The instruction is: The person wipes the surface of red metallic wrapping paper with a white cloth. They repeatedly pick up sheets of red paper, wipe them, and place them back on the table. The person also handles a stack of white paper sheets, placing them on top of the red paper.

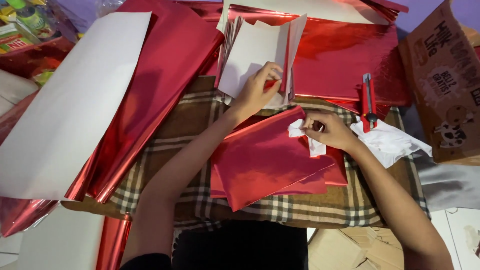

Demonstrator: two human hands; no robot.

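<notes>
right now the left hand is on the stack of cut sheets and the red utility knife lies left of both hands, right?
Not quite. In the head view the left hand does rest on the stack of cut sheets, but the red utility knife lies to the right of both hands, beyond the right hand.

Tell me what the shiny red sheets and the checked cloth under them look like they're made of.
Red sheets: apparently metallic foil paper, mirror-glossy with sharp highlights, and the large curled sheet shows a white, matte back. Checked cloth: woven fabric, probably a blanket, dull and soft-looking, brown with pale plaid stripes.
</notes>
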